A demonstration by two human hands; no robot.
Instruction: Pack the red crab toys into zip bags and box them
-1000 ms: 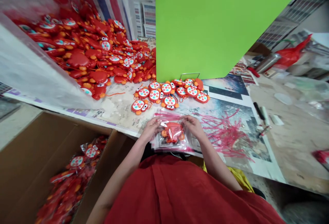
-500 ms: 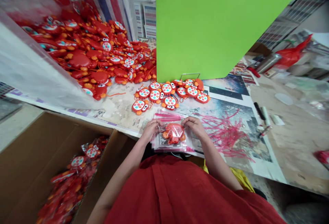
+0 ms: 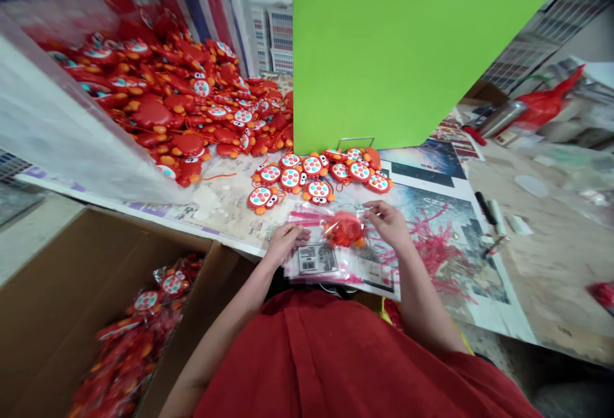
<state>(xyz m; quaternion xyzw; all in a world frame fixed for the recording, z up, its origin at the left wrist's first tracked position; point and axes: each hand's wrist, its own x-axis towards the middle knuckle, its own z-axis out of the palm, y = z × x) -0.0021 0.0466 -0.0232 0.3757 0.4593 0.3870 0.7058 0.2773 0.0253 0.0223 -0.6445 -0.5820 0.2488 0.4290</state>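
A red crab-shaped toy in a clear bag (image 3: pixel 344 229) hangs just above a stack of clear bags (image 3: pixel 317 259) with pink strips and a printed label. My right hand (image 3: pixel 384 218) pinches the upper right corner of the bagged toy. My left hand (image 3: pixel 288 239) is closed at the left edge of the stack; what its fingertips hold is too small to make out. Beyond the hands, several loose red toys (image 3: pixel 290 178) with dotted white faces lie on the table.
A big heap of red toys (image 3: pixel 192 105) fills the back left beside a striped sheet. A green board (image 3: pixel 384 54) stands behind. Bagged toys lie in a cardboard box (image 3: pixel 48 290) at lower left. Pink strips (image 3: pixel 439 248) and pens (image 3: pixel 485 208) are on the right.
My right hand has moved right and slightly away from me with the bagged toy, uncovering the printed label on the stack. My left hand stays near the same place, no longer at the toy's bag.
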